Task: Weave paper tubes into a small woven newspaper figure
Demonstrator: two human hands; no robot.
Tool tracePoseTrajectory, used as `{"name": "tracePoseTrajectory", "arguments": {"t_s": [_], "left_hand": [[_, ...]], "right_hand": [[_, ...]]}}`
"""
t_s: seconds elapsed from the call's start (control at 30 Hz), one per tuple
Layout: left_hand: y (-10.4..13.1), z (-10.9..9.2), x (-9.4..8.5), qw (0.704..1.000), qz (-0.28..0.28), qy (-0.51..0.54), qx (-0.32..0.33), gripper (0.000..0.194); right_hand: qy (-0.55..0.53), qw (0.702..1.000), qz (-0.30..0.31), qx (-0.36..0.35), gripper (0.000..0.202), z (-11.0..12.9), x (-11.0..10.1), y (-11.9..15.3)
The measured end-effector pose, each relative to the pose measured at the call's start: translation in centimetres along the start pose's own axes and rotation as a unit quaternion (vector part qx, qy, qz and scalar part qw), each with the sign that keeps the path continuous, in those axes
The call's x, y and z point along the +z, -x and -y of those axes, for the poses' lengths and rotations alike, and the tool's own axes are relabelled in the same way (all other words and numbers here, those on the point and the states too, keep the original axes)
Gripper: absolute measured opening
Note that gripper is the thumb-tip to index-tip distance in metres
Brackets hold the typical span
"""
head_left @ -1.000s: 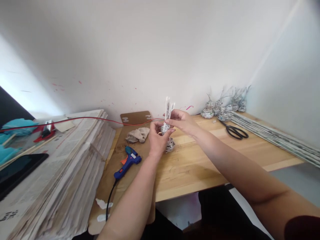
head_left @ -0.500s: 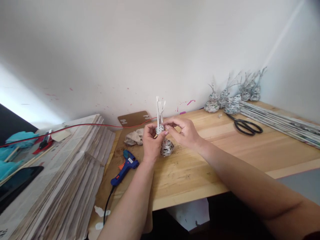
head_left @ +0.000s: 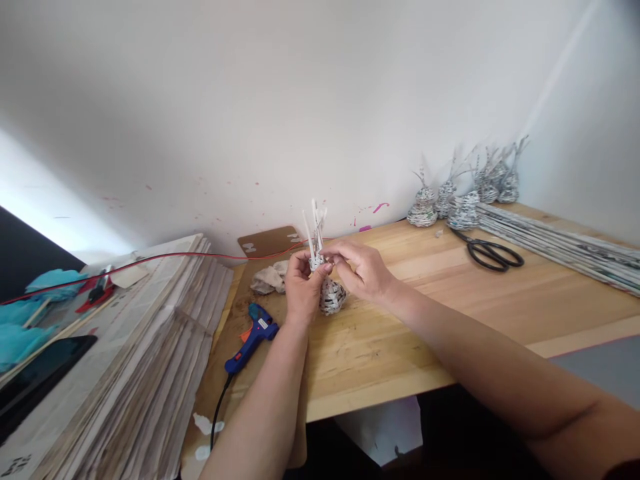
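Observation:
A small gourd-shaped weave of rolled newspaper strips [head_left: 333, 297] is in front of me, its rounded base low and several pale paper sticks rising from its narrow top. My left hand [head_left: 304, 288] is closed around its neck from the left, thumb in front. From the right, my right hand [head_left: 364, 270] pinches at the top of the weave, where the upright sticks come out. Its fingertips seem to be on a paper strip, partly hidden by the fingers.
A blue glue gun [head_left: 251, 339] lies on a brown board left of my hands, beside a crumpled cloth [head_left: 270, 278]. Stacked newspapers [head_left: 150, 360] fill the left side. Black scissors [head_left: 493, 255], paper rods [head_left: 555, 248] and several woven gourd shapes [head_left: 423, 207] are on the right.
The upright paper sticks have spread and tilted, one now leaning left. My right hand has shifted slightly left and down at the weave's top. The whole view has moved a little.

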State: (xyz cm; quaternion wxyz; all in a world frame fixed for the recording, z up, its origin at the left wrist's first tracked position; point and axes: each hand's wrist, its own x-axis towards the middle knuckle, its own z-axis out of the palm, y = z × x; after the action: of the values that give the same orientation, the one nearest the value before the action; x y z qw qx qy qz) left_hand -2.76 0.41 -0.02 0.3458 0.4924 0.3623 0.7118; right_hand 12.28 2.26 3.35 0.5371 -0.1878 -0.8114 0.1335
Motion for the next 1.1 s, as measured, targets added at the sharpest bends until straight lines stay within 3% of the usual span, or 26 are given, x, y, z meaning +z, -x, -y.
{"name": "tracePoseTrajectory", "arguments": {"t_s": [0.27, 0.47, 0.6, 1.1], "left_hand": [[0.27, -0.66, 0.35, 0.998, 0.001, 0.022, -0.051, 0.041], [0.31, -1.02, 0.28, 0.99, 0.012, 0.075, -0.119, 0.041], [0.26, -0.79, 0.01, 0.99, 0.018, 0.058, -0.125, 0.037], [0.14, -0.34, -0.24, 0.993, 0.005, 0.058, -0.098, 0.034]], "right_hand": [[0.025, 0.999, 0.033, 0.019, 0.035, -0.06, 0.0, 0.03], [0.033, 0.999, 0.004, 0.028, 0.033, -0.58, -0.31, -0.01], [0.033, 0.999, -0.012, 0.038, 0.026, -0.76, -0.32, -0.01], [-0.114, 0.965, -0.03, 0.234, 0.012, 0.12, -0.17, -0.65]]}}
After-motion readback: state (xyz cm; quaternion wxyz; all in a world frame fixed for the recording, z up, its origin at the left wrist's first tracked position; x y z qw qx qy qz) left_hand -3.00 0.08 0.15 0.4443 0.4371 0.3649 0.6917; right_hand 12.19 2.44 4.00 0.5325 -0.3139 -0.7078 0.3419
